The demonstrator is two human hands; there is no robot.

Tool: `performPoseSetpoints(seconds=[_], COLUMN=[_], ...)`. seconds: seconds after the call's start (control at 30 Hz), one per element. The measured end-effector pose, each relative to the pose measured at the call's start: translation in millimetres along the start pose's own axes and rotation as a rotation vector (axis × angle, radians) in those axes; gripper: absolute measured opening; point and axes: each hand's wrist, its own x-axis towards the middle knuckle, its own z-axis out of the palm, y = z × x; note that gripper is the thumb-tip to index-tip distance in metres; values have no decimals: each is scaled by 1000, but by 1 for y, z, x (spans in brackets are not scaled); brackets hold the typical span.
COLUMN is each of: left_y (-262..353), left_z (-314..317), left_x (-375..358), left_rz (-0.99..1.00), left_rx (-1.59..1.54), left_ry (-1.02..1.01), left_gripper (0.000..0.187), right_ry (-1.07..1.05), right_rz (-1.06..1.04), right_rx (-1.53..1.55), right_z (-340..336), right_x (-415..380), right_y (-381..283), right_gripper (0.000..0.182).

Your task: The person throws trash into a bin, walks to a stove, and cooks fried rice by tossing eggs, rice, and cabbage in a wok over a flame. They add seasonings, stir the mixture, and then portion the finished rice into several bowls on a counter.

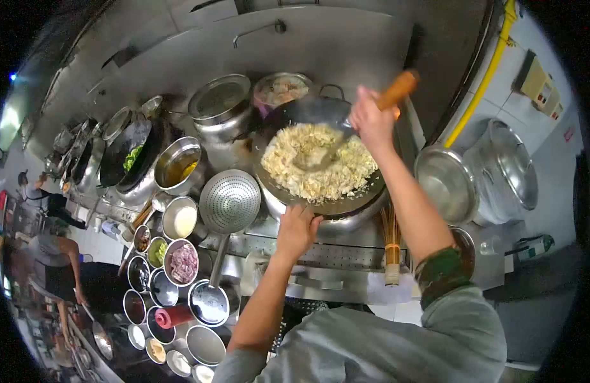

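A dark wok [279, 118] stands on the stove, filled with pale yellow fried rice [288, 166]. My right hand [373, 124] is closed around a ladle with a wooden handle [399, 88], whose end rises to the upper right. The ladle's bowl presses into the middle of the rice and is partly covered by it. My left hand [297, 233] grips the wok's near rim, with the fingertips at the edge; what lies under the palm is hidden. Just left of the wok, a round perforated strainer [230, 201] rests with its handle toward me.
Left stand a pot of oil [178, 165], a bowl of sliced pink onion or meat [181, 262], several seasoning bowls and a red squeeze bottle [173, 316]. A bamboo brush [391, 249] and metal basin [445, 182] are right. Two co-workers [52, 255] work at far left.
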Motion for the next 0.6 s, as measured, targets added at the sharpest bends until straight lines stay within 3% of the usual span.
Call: performPoseSetpoints(seconds=[0.1, 0.13, 0.17, 0.2, 0.3, 0.33, 0.43, 0.47, 0.53, 0.6], left_y=[14, 25, 38, 47, 14, 8, 37, 49, 72, 72], left_z=[-18, -32, -50, -62, -27, -19, -41, -53, -73, -72], left_x=[-1, 7, 6, 0, 5, -4, -27, -28, -24, -10], left_rz=[-30, -26, -56, -70, -94, -103, -9, 10, 8, -26], left_rx=[-1, -1, 0, -5, 35, 49, -32, -67, -99, -94], left_ry=[-6, 22, 65, 93, -44, -140, -13, 14, 53, 15], left_gripper=[19, 20, 21, 22, 26, 26, 22, 21, 19, 18], right_ry=[-64, -64, -234, -45, 130, 124, 127, 131, 48, 144], right_rz=[149, 265, 105, 159, 79, 133, 270, 276, 345, 202], right_rx=[-124, -34, -148, -228, -181, -170, -158, -142, -132, -260], right_z=[-5, -2, -23, -14, 0, 0, 7, 12, 11, 17], right_x=[76, 89, 104, 79, 50, 58, 94, 92, 76, 55], right_y=[-21, -51, -82, -86, -20, -20, -64, -88, -96, -78], right_gripper=[39, 39, 41, 36, 30, 28, 15, 31, 30, 29])
